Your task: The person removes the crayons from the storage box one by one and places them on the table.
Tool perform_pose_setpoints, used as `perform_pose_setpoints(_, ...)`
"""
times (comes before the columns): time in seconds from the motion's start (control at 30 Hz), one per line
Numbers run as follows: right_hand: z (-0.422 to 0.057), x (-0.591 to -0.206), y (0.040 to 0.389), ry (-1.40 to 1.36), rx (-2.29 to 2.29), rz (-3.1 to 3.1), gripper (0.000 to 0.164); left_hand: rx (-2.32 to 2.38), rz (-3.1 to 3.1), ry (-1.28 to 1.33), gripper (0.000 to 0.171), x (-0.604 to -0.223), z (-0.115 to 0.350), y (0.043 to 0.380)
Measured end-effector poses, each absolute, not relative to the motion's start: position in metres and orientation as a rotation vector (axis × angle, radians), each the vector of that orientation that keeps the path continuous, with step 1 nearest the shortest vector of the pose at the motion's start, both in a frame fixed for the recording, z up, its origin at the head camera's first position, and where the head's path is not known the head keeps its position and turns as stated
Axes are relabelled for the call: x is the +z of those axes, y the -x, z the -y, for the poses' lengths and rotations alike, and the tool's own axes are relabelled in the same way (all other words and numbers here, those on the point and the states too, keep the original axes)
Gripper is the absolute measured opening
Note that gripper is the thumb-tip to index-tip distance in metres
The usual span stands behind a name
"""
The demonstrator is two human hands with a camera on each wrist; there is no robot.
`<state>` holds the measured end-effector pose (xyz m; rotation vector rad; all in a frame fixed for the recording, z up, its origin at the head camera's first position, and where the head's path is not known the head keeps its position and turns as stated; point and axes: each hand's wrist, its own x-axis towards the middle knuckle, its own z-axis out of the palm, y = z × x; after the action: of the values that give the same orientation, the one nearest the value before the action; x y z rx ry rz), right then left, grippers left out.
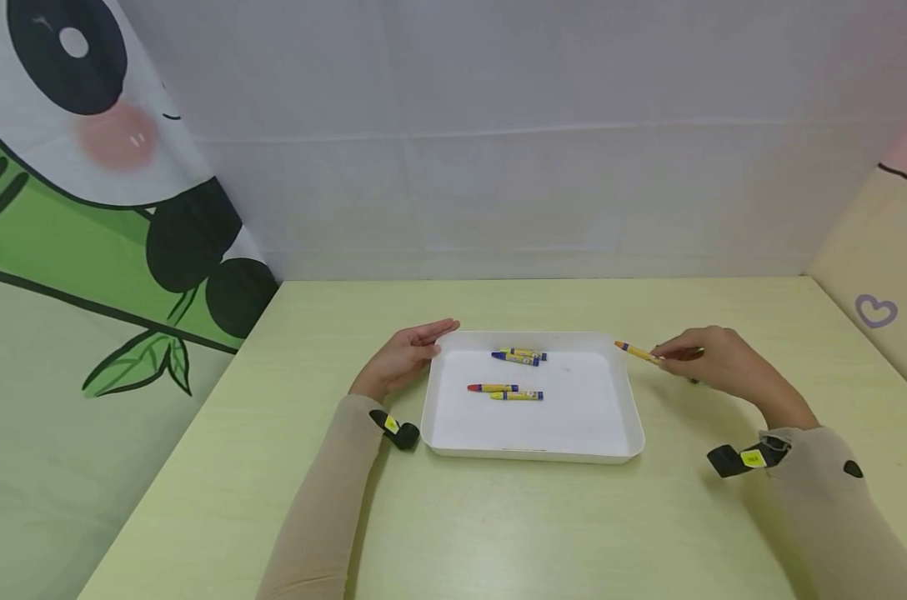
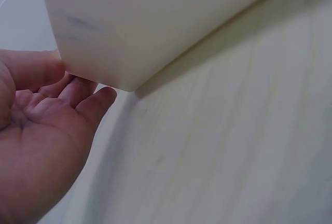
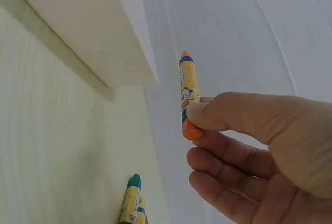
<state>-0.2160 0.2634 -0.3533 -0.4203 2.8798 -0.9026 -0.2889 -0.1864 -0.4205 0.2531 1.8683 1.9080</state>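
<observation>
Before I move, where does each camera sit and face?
Head: worn there, facing forward and down; shows tray, sleeves, left hand and right hand.
Left wrist: worn there, facing the left hand against the tray.
Right wrist: worn there, facing the right hand pinching an orange crayon.
Shared by head and right wrist: that crayon.

Orange crayon, tilted, near white tray

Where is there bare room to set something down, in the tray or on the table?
Free: the tray's right part, between the four crayons and its right wall; the table before it, between the sleeves. Crowded: beyond that wall, where the right hand holds an orange crayon near a green crayon.
</observation>
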Motion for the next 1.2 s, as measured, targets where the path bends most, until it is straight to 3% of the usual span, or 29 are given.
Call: perform_pose_setpoints(1.2, -0.351, -0.383, 0.213, 0.114, -0.690, -2.942, 0.041, 1.925, -1.858, -0.240, 0.053, -0.420, 0.187, 0.288)
